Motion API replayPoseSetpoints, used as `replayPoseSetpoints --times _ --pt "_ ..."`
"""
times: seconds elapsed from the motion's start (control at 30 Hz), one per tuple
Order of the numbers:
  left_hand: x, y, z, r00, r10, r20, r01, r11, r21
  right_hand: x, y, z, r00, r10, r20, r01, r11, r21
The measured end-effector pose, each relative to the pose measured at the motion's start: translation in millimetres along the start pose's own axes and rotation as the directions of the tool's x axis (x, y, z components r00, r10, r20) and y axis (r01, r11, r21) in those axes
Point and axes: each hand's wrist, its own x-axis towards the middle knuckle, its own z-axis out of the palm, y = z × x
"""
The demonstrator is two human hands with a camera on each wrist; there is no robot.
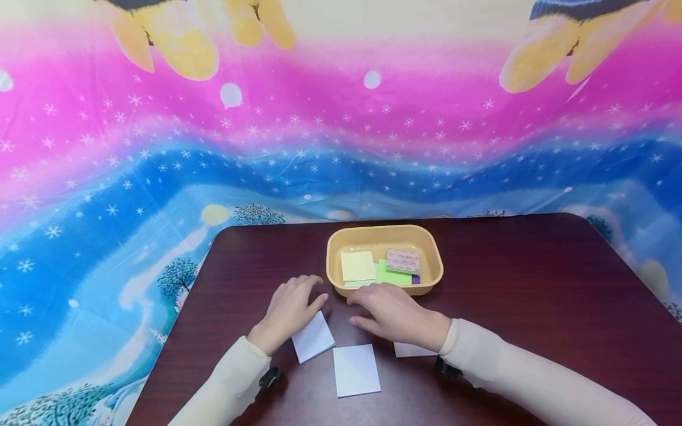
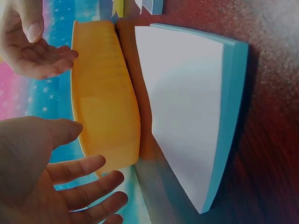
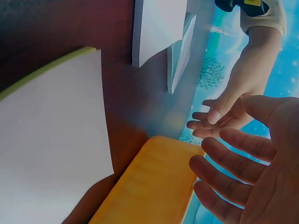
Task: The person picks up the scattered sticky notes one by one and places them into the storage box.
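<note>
My left hand (image 1: 290, 307) hovers at the left front corner of a yellow plastic basket (image 1: 438, 263), fingers relaxed and holding nothing. My right hand (image 1: 391, 313) is held over the basket's front edge, its fingers loosely spread with nothing in them. Beneath the left hand lies a white-topped paper pad (image 1: 314, 342); its side edges look teal in the left wrist view. A second white-topped pad (image 1: 357, 371) lies between the hands, closer to me. Partly hidden under the right forearm is a third pad (image 3: 56, 135), with a yellow-green side edge in the right wrist view.
Inside the basket are a pale yellow pad (image 1: 357, 266), a bright green pad (image 1: 392, 274), a pink patterned pad (image 1: 403, 259) and a bit of purple (image 1: 415, 279). The dark wooden table (image 1: 522, 284) ends at a colourful snow-scene cloth (image 1: 341, 130) behind the basket.
</note>
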Motion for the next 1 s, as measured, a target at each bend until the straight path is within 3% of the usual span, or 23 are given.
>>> replayPoseSetpoints --times 0.67,1.0 --pt "-10.2 -6.4 6.0 1.0 -0.006 0.019 0.006 1.0 0.008 -1.9 -2.5 14.0 0.999 0.004 0.055 -0.005 1.0 0.028" --pt "-16.0 -9.9 11.2 0.994 -0.037 0.101 0.035 0.999 0.018 -1.3 0.8 21.1 0.997 0.021 0.073 -0.024 0.999 0.031"
